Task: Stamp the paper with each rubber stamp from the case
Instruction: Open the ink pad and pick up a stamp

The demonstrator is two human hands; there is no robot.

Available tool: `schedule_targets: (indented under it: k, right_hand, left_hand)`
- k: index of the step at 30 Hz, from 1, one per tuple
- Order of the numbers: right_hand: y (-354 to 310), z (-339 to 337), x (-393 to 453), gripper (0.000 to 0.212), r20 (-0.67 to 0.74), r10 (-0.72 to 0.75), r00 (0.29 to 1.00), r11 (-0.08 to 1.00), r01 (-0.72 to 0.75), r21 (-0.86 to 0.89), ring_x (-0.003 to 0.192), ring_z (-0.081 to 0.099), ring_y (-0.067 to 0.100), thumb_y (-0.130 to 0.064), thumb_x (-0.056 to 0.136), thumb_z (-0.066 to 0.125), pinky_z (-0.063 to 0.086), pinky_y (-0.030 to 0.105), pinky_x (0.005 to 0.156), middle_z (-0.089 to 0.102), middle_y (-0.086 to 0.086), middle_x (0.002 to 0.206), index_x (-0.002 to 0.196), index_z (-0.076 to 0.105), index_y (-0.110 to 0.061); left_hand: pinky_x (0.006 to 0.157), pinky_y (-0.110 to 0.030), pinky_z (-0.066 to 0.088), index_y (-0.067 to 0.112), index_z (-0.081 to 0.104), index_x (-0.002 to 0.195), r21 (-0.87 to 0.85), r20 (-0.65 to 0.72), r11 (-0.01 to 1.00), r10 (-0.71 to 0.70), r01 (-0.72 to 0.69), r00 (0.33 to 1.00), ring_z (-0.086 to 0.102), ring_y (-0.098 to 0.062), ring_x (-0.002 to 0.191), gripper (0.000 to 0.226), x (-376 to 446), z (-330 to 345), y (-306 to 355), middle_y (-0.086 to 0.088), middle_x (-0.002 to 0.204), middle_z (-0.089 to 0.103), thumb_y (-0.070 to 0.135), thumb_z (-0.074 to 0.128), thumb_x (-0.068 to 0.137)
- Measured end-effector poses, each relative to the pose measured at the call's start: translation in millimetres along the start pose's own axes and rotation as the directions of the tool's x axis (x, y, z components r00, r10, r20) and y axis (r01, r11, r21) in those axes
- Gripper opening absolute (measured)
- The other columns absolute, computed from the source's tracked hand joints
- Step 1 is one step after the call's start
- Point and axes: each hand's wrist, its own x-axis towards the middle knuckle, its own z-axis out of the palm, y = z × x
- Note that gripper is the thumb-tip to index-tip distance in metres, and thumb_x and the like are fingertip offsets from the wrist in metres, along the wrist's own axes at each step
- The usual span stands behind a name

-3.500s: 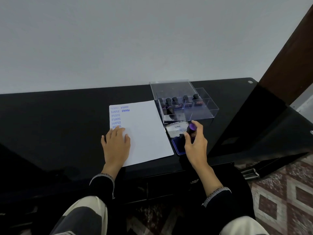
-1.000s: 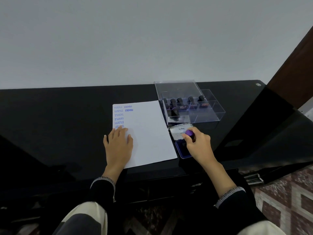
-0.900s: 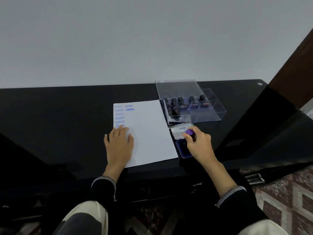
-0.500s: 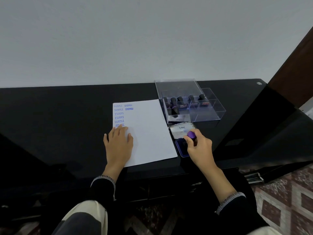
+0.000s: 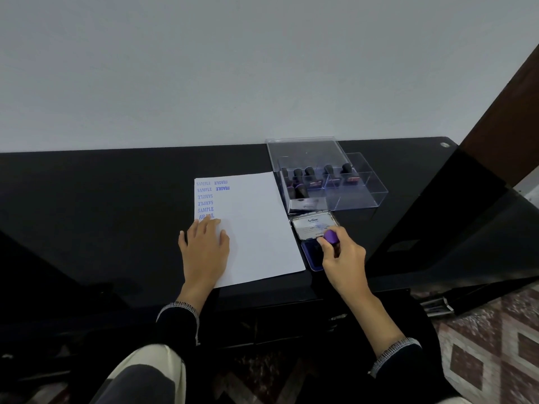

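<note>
Risk: a tilted or light press on the ink pad [image 5: 311, 255] would ink the stamp [image 5: 331, 237] unevenly, giving a faint print.
Right hand [image 5: 344, 259]: fingers curled round the purple-topped stamp, over the pad.
Left hand [image 5: 204, 246]: fingers flat, spread, pressing the paper [image 5: 256, 228].
Case [image 5: 329, 182]: far right, open, stamps inside.

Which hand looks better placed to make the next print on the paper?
The right hand. It already grips the purple-topped stamp at the blue ink pad, just beside the paper. The left hand lies flat on the paper, holding it steady.
</note>
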Motion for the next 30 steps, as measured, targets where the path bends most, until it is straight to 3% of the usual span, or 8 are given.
schedule_targets:
  k: [7,12,16,21,24,30]
  right_hand:
    - [-1.5,1.7,28.9,0.014,0.167,0.096,0.981,0.99,-0.077,-0.115,0.066,0.054,0.009,-0.019,0.093,0.057,0.039,0.007,0.052,0.059,0.007,0.082,0.105,0.057,-0.012]
    - [-0.7,2.2,8.7,0.013,0.052,0.03,0.998,0.999,-0.028,-0.044,0.068,0.055,0.009,-0.01,0.091,0.059,0.039,0.001,0.06,0.059,0.004,0.081,0.104,0.058,-0.009]
    - [1.8,3.7,-7.2,0.01,-0.042,-0.004,0.999,1.0,0.005,0.016,0.065,0.054,0.014,-0.006,0.09,0.06,0.041,0.005,0.058,0.057,0.003,0.076,0.099,0.058,-0.009]
    - [1.6,2.3,10.2,0.012,0.063,0.023,0.998,1.0,-0.022,-0.015,0.067,0.055,0.009,-0.009,0.091,0.058,0.038,0.002,0.058,0.059,0.005,0.079,0.103,0.058,-0.01]
    - [1.5,4.1,24.9,0.012,0.142,0.062,0.988,0.997,-0.053,-0.063,0.069,0.058,0.015,-0.015,0.093,0.058,0.038,0.01,0.057,0.06,0.006,0.081,0.104,0.057,-0.012]
    - [2.3,3.6,10.1,0.011,0.046,0.013,0.999,1.0,-0.012,-0.015,0.068,0.056,0.011,-0.012,0.092,0.057,0.038,0.001,0.058,0.06,0.005,0.08,0.103,0.057,-0.01]
  left_hand:
    - [0.117,-0.051,0.014,0.017,0.05,0.135,0.002,0.004,1.0,-0.003,0.003,1.0,0.031,-0.026,0.14,0.04,-0.5,0.3,-0.4,-0.004,0.148,0.043,0.031,0.043,0.099]
    - [0.117,-0.051,0.014,0.017,0.051,0.135,0.002,0.0,1.0,0.001,-0.001,1.0,0.032,-0.026,0.14,0.039,-1.0,-0.1,-0.2,-0.004,0.148,0.044,0.031,0.044,0.099]
    - [0.117,-0.051,0.013,0.017,0.05,0.135,0.0,0.002,1.0,0.0,0.0,1.0,0.031,-0.026,0.14,0.039,-0.7,-0.3,0.2,-0.004,0.148,0.043,0.031,0.044,0.099]
    - [0.116,-0.051,0.014,0.017,0.051,0.134,0.005,-0.009,1.0,0.004,-0.004,1.0,0.033,-0.026,0.139,0.039,-1.5,0.5,-0.2,-0.004,0.147,0.044,0.03,0.045,0.098]
    - [0.117,-0.051,0.014,0.017,0.051,0.134,-0.006,-0.005,1.0,-0.006,0.005,1.0,0.032,-0.026,0.14,0.039,-1.3,0.0,0.5,-0.003,0.147,0.044,0.03,0.045,0.098]
    - [0.117,-0.052,0.014,0.017,0.05,0.134,-0.004,-0.001,1.0,0.003,-0.003,1.0,0.032,-0.026,0.14,0.039,-1.3,-0.5,0.0,-0.003,0.148,0.043,0.03,0.044,0.098]
